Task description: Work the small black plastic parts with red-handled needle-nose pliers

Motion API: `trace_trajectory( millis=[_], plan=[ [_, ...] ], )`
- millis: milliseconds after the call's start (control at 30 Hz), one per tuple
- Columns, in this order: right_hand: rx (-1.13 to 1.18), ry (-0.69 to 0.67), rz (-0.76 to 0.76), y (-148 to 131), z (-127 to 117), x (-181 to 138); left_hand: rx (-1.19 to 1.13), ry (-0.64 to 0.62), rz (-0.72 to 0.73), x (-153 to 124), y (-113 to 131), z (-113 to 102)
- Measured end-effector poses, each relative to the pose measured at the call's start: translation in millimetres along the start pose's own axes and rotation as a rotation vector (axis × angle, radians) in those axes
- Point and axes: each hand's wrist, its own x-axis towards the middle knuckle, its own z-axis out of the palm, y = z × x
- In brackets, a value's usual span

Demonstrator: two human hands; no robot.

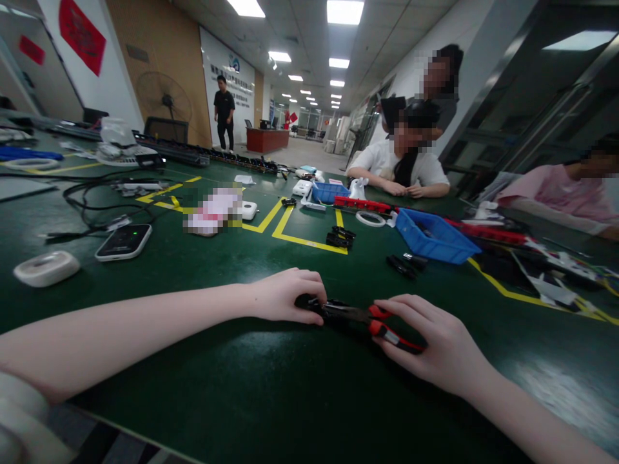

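Observation:
My left hand (290,296) is closed around a small black part (309,301) just above the green table (217,386). In my right hand (435,341) are pliers (391,332) with red and black handles, the fingers wrapped about the grips. The plier jaws point left and meet the black part beside my left fingertips; whether they bite on it I cannot tell. Beyond my hands lie several similar black pieces (340,238), with more black pieces (406,264) to the right.
A blue bin (435,238) stands at the right, a smaller blue bin (330,192) farther back. On the left lie a black-faced device (124,242), a white oval object (47,268) and black cables (87,200). People sit across the table; one person (224,113) stands farther off.

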Motion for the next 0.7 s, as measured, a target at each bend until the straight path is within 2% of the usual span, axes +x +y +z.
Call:
trace_trajectory(
  millis=[700],
  plan=[
    [0.015, -0.100, 0.006, -1.9, -3.4, 2.9, -0.015, -0.008, 0.001, -0.3, 0.3, -0.9]
  ],
)
